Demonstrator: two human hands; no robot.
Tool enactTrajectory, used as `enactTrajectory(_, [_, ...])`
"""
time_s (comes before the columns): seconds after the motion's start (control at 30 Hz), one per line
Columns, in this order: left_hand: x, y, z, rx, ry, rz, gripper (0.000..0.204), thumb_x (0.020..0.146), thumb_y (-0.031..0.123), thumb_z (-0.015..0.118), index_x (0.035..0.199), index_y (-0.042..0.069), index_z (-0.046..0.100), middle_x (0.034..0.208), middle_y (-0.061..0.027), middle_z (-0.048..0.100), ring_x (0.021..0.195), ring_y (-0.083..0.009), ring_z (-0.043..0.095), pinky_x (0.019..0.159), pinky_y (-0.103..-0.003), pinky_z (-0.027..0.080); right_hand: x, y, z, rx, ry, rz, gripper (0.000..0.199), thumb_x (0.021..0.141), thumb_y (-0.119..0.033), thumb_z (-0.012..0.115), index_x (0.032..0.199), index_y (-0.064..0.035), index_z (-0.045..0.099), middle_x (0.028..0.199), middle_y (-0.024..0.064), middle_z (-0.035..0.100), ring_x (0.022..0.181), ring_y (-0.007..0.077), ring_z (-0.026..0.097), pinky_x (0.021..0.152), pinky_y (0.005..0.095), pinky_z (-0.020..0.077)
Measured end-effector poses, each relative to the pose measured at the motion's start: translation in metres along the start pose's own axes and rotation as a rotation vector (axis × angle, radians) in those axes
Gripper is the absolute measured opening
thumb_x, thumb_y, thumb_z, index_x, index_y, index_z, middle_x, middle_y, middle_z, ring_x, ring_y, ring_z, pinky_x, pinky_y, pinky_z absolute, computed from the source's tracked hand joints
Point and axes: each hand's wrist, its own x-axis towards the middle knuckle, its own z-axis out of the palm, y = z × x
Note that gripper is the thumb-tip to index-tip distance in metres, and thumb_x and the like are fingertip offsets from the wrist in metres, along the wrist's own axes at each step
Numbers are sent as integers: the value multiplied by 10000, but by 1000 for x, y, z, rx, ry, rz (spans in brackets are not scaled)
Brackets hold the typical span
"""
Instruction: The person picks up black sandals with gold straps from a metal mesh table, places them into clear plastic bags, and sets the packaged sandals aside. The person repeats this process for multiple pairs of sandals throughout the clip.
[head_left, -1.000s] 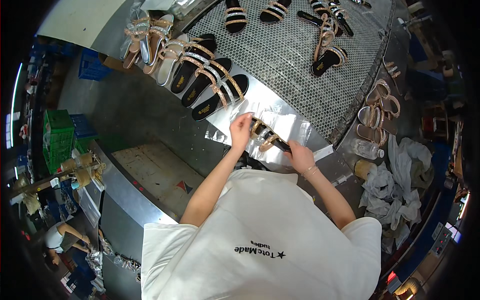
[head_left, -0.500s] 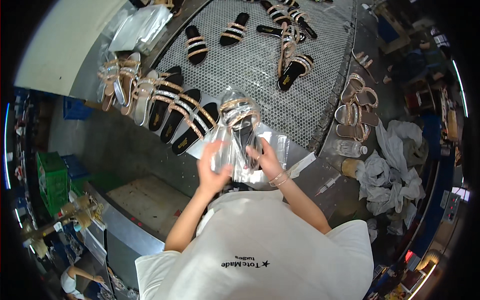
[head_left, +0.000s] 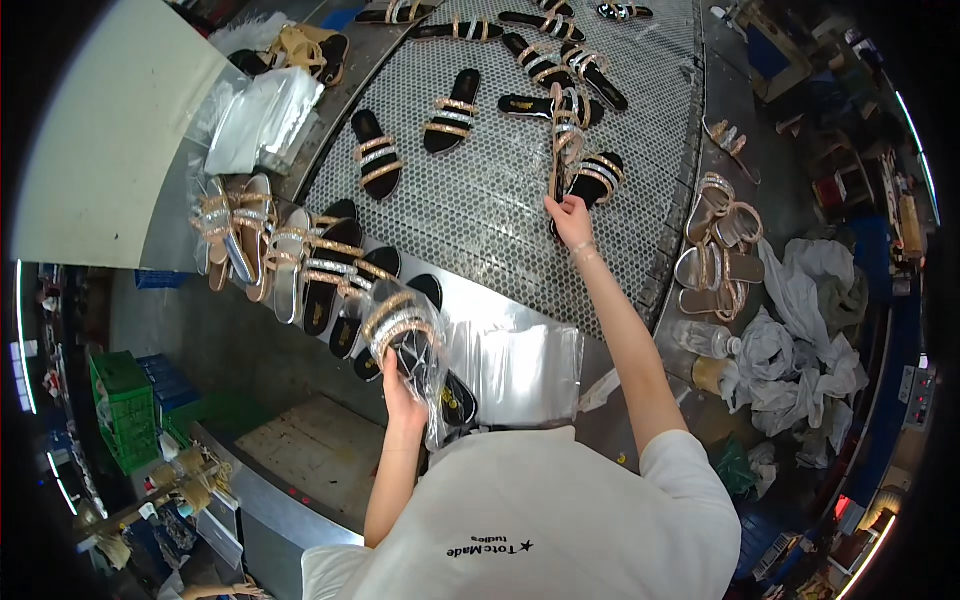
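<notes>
My left hand (head_left: 404,392) grips a clear plastic bag with a pair of black sandals with gold and silver straps (head_left: 415,345) inside, held near the row of sandals at the bench's near edge. My right hand (head_left: 570,218) reaches far out over the perforated metal surface (head_left: 480,200) and takes hold of an upright black sandal (head_left: 560,150) by its sole. Another sandal (head_left: 598,176) lies right beside that hand.
A stack of clear plastic bags (head_left: 520,365) lies on the near edge. Bagged and loose sandals (head_left: 300,265) line the left rim; several more (head_left: 450,115) lie scattered on the mesh. Beige sandals (head_left: 720,240), crumpled white wrapping (head_left: 810,340) and a plastic bottle (head_left: 700,338) sit right.
Both hands were together on the bag with sandals. Now the left hand alone holds the bagged pair, and the right hand has stretched forward to a sandal on the mesh.
</notes>
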Motion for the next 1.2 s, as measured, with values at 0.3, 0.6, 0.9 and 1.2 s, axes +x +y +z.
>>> enactTrajectory(0.3, [18, 5, 6, -14, -33, -68, 411, 906, 320, 491, 1211, 45, 494, 1150, -111, 583, 1037, -275, 572, 910, -417, 457, 62, -10, 10, -138, -91, 376, 298, 687, -238, 637, 614, 46, 583, 625, 146, 588, 577, 282, 574, 628, 387, 486])
enactTrajectory(0.6, [41, 9, 26, 282, -10, 186, 411, 888, 184, 573, 1264, 82, 445, 1173, -61, 558, 1046, -184, 553, 915, -339, 446, -116, -90, -23, -61, -298, -376, 403, 708, -99, 568, 1093, 17, 582, 879, 93, 462, 770, 179, 491, 703, 261, 420])
enactTrajectory(0.9, [-11, 0, 48, 47, -204, 292, 928, 706, 765, 437, 1334, 86, 370, 1330, -74, 443, 1213, -251, 420, 1028, -419, 334, -307, -147, -30, -574, -347, -1080, 531, 681, -49, 621, 1191, 49, 510, 843, 60, 478, 707, 204, 513, 629, 314, 434])
enactTrajectory(1.2, [-46, 23, 38, -634, -725, 220, 945, 686, 808, 433, 1335, 125, 373, 1313, -71, 438, 1193, -265, 424, 1006, -421, 360, -347, -198, -35, -175, -422, -1095, 315, 737, -121, 680, 1016, -7, 589, 891, 102, 553, 769, 262, 528, 671, 345, 419])
